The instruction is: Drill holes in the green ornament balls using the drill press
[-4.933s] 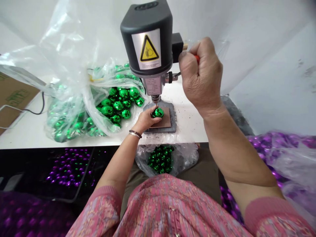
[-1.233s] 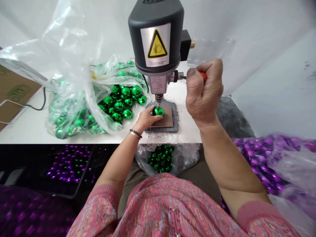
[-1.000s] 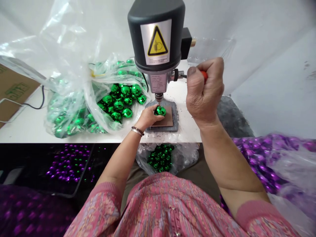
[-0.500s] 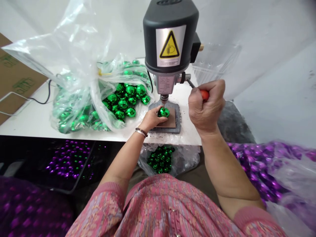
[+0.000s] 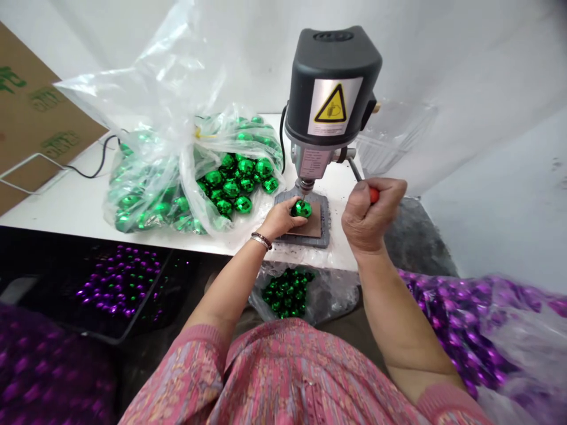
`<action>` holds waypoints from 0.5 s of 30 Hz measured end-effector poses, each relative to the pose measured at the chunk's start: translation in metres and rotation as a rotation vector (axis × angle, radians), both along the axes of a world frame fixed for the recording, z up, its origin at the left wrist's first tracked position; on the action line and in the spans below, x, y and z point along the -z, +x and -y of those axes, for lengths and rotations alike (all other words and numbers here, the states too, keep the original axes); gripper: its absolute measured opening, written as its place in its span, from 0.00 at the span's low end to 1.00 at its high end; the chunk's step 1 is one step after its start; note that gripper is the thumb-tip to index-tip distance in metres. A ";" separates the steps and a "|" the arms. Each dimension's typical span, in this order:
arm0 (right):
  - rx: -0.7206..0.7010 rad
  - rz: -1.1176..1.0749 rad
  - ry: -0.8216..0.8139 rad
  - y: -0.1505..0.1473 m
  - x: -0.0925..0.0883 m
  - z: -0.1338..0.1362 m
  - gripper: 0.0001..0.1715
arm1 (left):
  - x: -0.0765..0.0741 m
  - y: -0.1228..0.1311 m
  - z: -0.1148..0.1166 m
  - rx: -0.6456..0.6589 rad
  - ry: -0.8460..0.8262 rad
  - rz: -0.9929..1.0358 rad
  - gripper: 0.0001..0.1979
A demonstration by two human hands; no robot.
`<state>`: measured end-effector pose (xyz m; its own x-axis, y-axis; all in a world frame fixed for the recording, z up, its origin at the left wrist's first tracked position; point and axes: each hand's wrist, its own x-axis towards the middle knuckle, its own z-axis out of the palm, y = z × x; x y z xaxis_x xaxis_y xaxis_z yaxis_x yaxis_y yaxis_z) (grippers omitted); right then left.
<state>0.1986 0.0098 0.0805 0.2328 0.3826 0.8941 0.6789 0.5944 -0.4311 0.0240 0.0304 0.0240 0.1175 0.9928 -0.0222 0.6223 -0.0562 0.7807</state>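
Observation:
A shiny green faceted ball (image 5: 303, 209) rests on a brown board (image 5: 313, 223) over the grey base (image 5: 324, 238) of a drill press (image 5: 334, 65). Thumb and fingers of my left hand (image 5: 283, 217) close around it from the left. Directly above the ball is the drill chuck (image 5: 306, 184); whether the bit is inside the ball I cannot tell. My right hand (image 5: 371, 215) is wrapped round the red knob (image 5: 374, 195) of the press lever, to the right of the machine.
Left of the press, a clear plastic bag (image 5: 190, 168) spills green balls (image 5: 231, 188) on the white table (image 5: 57, 206). Below the table edge is another bag of green balls (image 5: 287, 293). Purple balls (image 5: 460, 319) in plastic lie at right. A cardboard box (image 5: 42, 106) stands far left.
My view has shifted, so the press appears lower and farther right. My right hand and the lever knob sit lower. Both hands keep their hold.

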 end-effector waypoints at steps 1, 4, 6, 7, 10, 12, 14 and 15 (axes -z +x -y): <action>-0.005 0.005 0.011 0.000 0.003 0.000 0.05 | 0.000 0.000 0.000 0.003 0.002 -0.001 0.32; -0.023 0.002 0.052 -0.002 0.007 0.000 0.04 | -0.001 -0.001 -0.001 -0.006 -0.013 -0.008 0.33; -0.030 -0.025 0.061 -0.003 0.003 -0.001 0.06 | -0.001 -0.001 -0.001 -0.005 -0.027 -0.005 0.32; -0.033 -0.041 0.062 -0.003 -0.002 -0.002 0.07 | -0.001 -0.001 -0.001 0.000 -0.029 0.001 0.32; -0.056 -0.076 0.020 -0.004 -0.023 -0.004 0.11 | 0.002 -0.002 0.002 0.015 -0.019 0.036 0.32; -0.077 -0.104 -0.018 -0.004 -0.036 -0.005 0.14 | 0.006 -0.004 0.008 0.030 0.008 0.063 0.33; -0.085 -0.132 -0.042 -0.004 -0.044 -0.005 0.15 | 0.010 -0.009 0.017 0.058 0.057 0.074 0.33; -0.085 -0.144 -0.045 -0.004 -0.045 -0.005 0.15 | 0.011 -0.012 0.023 0.094 0.088 0.072 0.33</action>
